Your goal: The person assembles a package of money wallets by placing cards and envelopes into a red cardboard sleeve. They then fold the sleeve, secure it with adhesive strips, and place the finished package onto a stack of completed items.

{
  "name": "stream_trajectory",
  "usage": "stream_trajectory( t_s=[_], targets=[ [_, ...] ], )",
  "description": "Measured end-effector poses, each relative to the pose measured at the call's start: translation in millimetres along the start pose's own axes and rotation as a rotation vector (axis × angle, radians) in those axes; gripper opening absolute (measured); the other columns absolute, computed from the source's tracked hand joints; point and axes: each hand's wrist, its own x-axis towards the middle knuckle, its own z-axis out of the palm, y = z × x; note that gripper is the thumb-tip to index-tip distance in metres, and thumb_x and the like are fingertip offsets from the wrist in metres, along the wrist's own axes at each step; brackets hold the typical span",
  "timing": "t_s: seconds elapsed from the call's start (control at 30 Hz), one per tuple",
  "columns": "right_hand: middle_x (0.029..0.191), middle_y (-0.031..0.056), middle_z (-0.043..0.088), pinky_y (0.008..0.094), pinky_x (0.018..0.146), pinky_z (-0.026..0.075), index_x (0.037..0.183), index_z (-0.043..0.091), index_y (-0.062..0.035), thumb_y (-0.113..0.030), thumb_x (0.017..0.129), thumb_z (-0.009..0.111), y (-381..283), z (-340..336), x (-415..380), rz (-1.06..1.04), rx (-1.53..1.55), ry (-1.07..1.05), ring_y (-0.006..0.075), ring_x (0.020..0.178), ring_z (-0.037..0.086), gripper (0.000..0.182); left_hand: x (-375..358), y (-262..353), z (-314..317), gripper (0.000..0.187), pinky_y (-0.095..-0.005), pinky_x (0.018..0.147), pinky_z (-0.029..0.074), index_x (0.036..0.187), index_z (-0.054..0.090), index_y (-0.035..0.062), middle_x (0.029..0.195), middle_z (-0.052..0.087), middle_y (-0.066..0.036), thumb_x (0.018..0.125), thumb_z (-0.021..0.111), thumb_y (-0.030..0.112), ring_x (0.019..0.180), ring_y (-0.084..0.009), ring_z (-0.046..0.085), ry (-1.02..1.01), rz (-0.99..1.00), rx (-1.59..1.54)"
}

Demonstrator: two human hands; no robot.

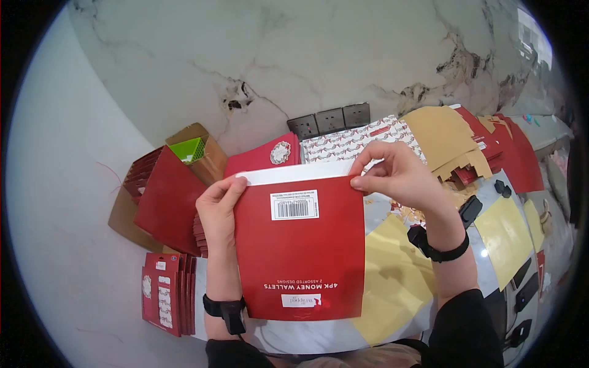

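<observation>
A red money wallets pack (300, 248) with a barcode label hangs upside down between my two hands. Along its top edge shows a white strip (300, 174). My left hand (221, 199) pinches the top left corner, thumb in front. At the top right corner, my right hand (389, 175) pinches the pack and the strip's end between thumb and fingers. Behind the pack lie a red stack with a round white label (280, 153) and white patterned sheets (368, 140). Yellow sheets (396, 276) lie under and right of the pack.
At left stand a cardboard box (123, 224) with red folders, a box with a green item (188, 149), and stacked red packs (169, 294). Brown card pieces (438, 135) and red sheets (515, 153) lie at back right. Black sockets (330, 121) line the wall.
</observation>
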Motion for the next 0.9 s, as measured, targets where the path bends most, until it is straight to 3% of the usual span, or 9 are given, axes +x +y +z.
stream_trajectory(
  t_s=[0.07,0.2,0.3,0.4,0.57,0.63,0.77,0.87,0.9],
  targets=[
    [0.073,0.0061,0.07,0.0226,0.061,0.05,0.085,0.069,0.0006,-0.005,0.079,0.075,-0.7,3.2,0.2,0.214,-0.141,0.007,0.01,0.074,0.069,0.011,-4.0,-21.1,-12.2,0.016,-0.0229,0.071,0.052,0.097,0.073,-0.0059,0.088,0.072,-0.007,0.085,0.075,0.003,0.076,-0.0102,0.065,-0.043,-0.113,0.098],
    [0.073,0.0062,0.072,0.0286,0.058,0.051,0.076,0.075,-0.0007,-0.009,0.071,0.079,46.7,-6.9,16.1,0.12,-0.366,-0.209,0.0127,0.066,0.067,0.01,-36.1,-34.2,-27.1,0.014,-0.0223,0.065,0.053,0.095,0.073,-0.0068,0.09,0.071,-0.008,0.084,0.076,0.002,0.078,-0.0105,0.065,-0.144,-0.268,0.2],
    [0.072,0.0061,0.072,0.027,0.06,0.05,0.08,0.076,-0.0012,-0.009,0.071,0.082,60.0,-4.5,23.1,0.272,-0.543,-0.307,0.011,0.064,0.064,0.014,-52.1,-52.6,-34.3,0.013,-0.0231,0.063,0.054,0.093,0.074,-0.0057,0.098,0.07,-0.009,0.083,0.076,0.002,0.079,-0.0113,0.067,-0.264,-0.205,0.311],
    [0.072,0.007,0.072,0.0296,0.06,0.051,0.079,0.076,-0.003,-0.009,0.07,0.081,69.1,-5.1,19.5,0.345,-0.675,-0.336,0.0137,0.068,0.066,0.012,-60.8,-59.9,-33.7,0.019,-0.0244,0.07,0.058,0.099,0.075,-0.0009,0.111,0.068,-0.011,0.081,0.078,0.004,0.085,-0.0135,0.069,-0.478,-0.03,0.498],
    [0.073,0.0054,0.068,0.0299,0.064,0.051,0.078,0.075,-0.0032,-0.006,0.068,0.082,88.2,-14.7,0.4,0.388,-0.638,-0.361,0.0147,0.069,0.063,0.012,-73.6,-64.5,-29.4,0.02,-0.0265,0.072,0.057,0.099,0.076,0.0027,0.113,0.069,-0.011,0.079,0.078,0.005,0.083,-0.0164,0.07,-0.641,-0.118,0.577],
    [0.075,0.0045,0.067,0.0297,0.065,0.051,0.083,0.074,-0.004,-0.006,0.068,0.082,103.9,-16.0,-3.2,0.379,-0.637,-0.406,0.0149,0.071,0.063,0.017,-72.5,-70.4,-31.7,0.023,-0.0255,0.071,0.054,0.099,0.076,0.0048,0.105,0.071,-0.008,0.076,0.078,0.004,0.084,-0.0171,0.069,-0.799,-0.078,0.684],
    [0.083,0.0037,0.063,0.0295,0.069,0.05,0.098,0.068,-0.0055,-0.005,0.069,0.082,113.0,-8.3,-6.4,0.332,-0.654,-0.441,0.0155,0.075,0.062,0.032,-76.7,-64.2,-19.3,0.032,-0.0287,0.071,0.053,0.106,0.074,0.007,0.096,0.071,-0.005,0.075,0.076,0.004,0.079,-0.0188,0.067,-0.749,-0.089,0.749],
    [0.085,0.0051,0.061,0.0315,0.07,0.05,0.101,0.062,-0.0054,-0.003,0.068,0.08,115.3,-5.9,-5.9,0.264,-0.737,-0.53,0.0189,0.078,0.062,0.037,-80.0,-60.8,-15.3,0.043,-0.0311,0.08,0.051,0.119,0.069,0.0077,0.1,0.068,-0.007,0.076,0.072,0.002,0.088,-0.0203,0.063,-0.776,-0.109,0.745],
    [0.085,0.0051,0.061,0.0315,0.07,0.05,0.101,0.062,-0.0054,-0.003,0.068,0.08,115.4,-5.2,-6.1,0.269,-0.732,-0.532,0.0189,0.078,0.062,0.037,-81.2,-64.6,-16.0,0.046,-0.0318,0.083,0.049,0.123,0.067,0.0081,0.104,0.066,-0.008,0.077,0.07,0.001,0.094,-0.0217,0.06,-0.815,-0.001,0.778]
  ],
)
